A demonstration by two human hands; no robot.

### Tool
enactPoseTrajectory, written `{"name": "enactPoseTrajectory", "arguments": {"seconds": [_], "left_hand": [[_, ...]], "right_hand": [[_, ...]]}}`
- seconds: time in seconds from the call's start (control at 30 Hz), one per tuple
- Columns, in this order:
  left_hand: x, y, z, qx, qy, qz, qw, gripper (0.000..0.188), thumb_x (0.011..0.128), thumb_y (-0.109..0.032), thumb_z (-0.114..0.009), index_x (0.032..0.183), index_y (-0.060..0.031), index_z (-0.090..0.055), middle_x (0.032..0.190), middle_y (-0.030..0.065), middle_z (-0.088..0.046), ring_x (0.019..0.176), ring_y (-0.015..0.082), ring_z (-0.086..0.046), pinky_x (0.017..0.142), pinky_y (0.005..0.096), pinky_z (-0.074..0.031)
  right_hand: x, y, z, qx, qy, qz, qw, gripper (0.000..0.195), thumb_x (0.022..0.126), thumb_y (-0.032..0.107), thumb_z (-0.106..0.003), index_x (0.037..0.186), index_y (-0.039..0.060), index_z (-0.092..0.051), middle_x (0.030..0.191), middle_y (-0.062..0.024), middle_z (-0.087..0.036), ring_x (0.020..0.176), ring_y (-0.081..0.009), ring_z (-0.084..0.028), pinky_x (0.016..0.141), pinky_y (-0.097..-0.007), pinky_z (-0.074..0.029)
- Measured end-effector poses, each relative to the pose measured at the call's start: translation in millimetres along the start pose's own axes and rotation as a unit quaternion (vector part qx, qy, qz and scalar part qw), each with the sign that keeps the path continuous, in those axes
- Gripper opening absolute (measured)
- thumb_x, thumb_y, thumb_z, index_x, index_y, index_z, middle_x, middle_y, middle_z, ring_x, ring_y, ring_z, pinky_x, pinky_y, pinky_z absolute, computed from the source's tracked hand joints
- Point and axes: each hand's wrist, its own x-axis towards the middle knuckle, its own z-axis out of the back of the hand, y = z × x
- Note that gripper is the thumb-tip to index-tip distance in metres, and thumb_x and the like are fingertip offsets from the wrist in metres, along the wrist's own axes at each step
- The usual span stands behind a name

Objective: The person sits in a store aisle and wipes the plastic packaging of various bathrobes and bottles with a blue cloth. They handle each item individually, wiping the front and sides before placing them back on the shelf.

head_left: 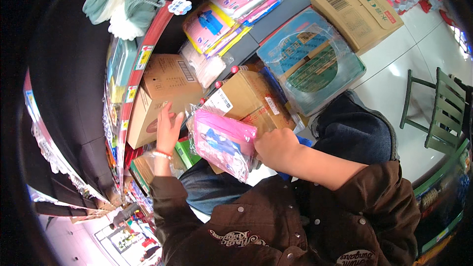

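Observation:
My right hand (279, 147) grips the right edge of a pink packet (225, 142) in clear plastic, held in front of my knees. A blue garment is pictured on the packet, and its wrap is creased and shiny. My left hand (169, 127), with a beaded bracelet at the wrist, is raised just left of the packet, fingers apart and holding nothing. Behind that hand stands a brown cardboard carton (166, 81). An opened cardboard box (255, 98) lies beyond the packet. Farther up, similar packets (210, 26) are stacked on a dark grey shelf base (271, 18).
Red-edged store shelving (142, 55) with price tags runs along my left, with mesh bath puffs (136, 11) hanging from it. A plastic-wrapped blue-green pack (310, 59) and a carton (356, 13) stand ahead right. A slatted green chair (445, 112) is on the tiled floor (399, 62).

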Motion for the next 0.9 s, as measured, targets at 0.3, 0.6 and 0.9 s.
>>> {"name": "enactPoseTrajectory", "arguments": {"seconds": [0.3,0.6,0.9], "left_hand": [[-177,-5,-58,-0.065,0.218,0.300,0.927,0.056,0.097,-0.053,-0.038,0.106,-0.0011,-0.055,0.080,0.0117,-0.067,0.068,0.0177,-0.066,0.053,0.0314,-0.050],[-176,-47,-97,-0.450,0.086,0.372,0.807,0.025,0.095,-0.030,-0.057,0.100,-0.0056,-0.057,0.078,0.0002,-0.059,0.065,0.0084,-0.058,0.049,0.0203,-0.044],[-20,-24,-65,-0.545,-0.150,0.193,0.802,0.010,0.095,-0.020,-0.058,0.094,-0.0103,-0.053,0.066,-0.0069,-0.048,0.053,0.0035,-0.046,0.047,0.0178,-0.039]], "right_hand": [[3,-3,-13,-0.039,-0.030,-0.002,0.999,0.017,0.079,0.011,-0.058,0.089,0.0070,-0.071,0.091,-0.0102,-0.070,0.086,-0.0267,-0.069,0.069,-0.0381,-0.054],[9,0,-29,-0.058,-0.069,0.035,0.995,0.022,0.081,0.026,-0.064,0.082,0.0042,-0.067,0.078,-0.0119,-0.067,0.074,-0.0299,-0.068,0.061,-0.0415,-0.052],[3,2,-20,-0.055,-0.011,0.034,0.998,0.019,0.082,0.014,-0.056,0.095,0.0027,-0.064,0.085,-0.0135,-0.067,0.080,-0.0290,-0.068,0.066,-0.0390,-0.053]]}}
